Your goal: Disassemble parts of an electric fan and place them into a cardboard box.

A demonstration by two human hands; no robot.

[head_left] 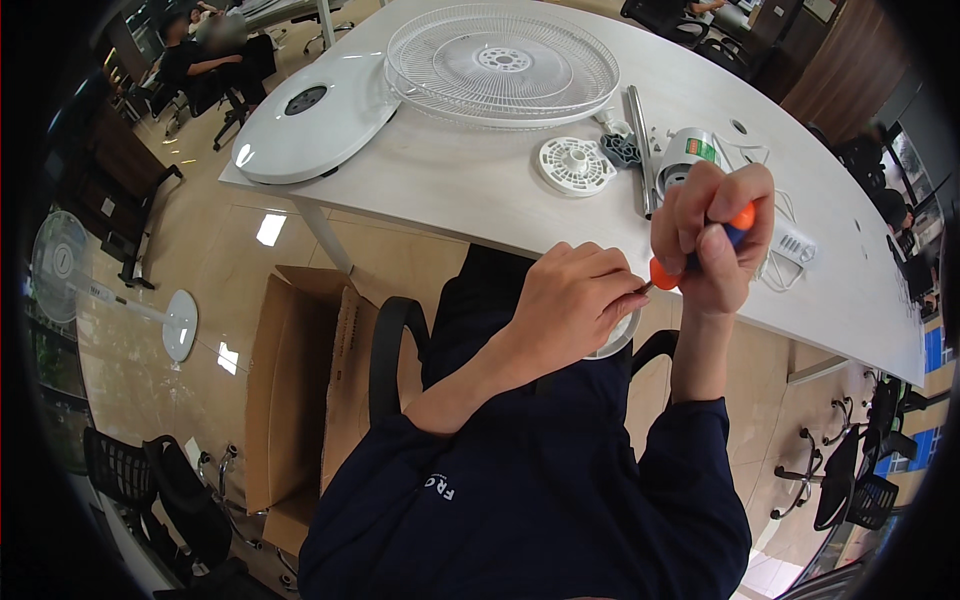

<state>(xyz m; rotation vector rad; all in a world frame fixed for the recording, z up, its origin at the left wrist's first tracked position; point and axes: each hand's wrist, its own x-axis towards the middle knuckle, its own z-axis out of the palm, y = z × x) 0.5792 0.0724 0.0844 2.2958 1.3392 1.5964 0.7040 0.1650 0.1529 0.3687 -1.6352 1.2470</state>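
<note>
Orange and blue, the screwdriver [664, 275] sits wrapped in your right hand [715, 235], your fingers closed around its handle. It tilts so that its shaft runs down and leftward to the fingertips of your left hand [580, 297], just off the table's near edge. Your left fingers are bent and drawn together beside the shaft; you cannot tell from here whether they pinch the shaft, the part below, or both. Under that hand, above your lap, a pale round part [622, 335] shows only partly, the rest hidden by your fingers.

Ahead of you on the white table [460, 185] lie a broad wire fan grille [503, 60] and, to its left and touching or nearly so, a glossy white disc base [345, 125]. Nearer you are a slotted white disc [577, 166], a dark knob [621, 150] just beside it, and metal tubing [640, 155]. Past your right hand, a white cylinder [688, 147] and a white corded box [797, 246] lie. An open cardboard box [285, 390] stands on the floor to your left.
</note>
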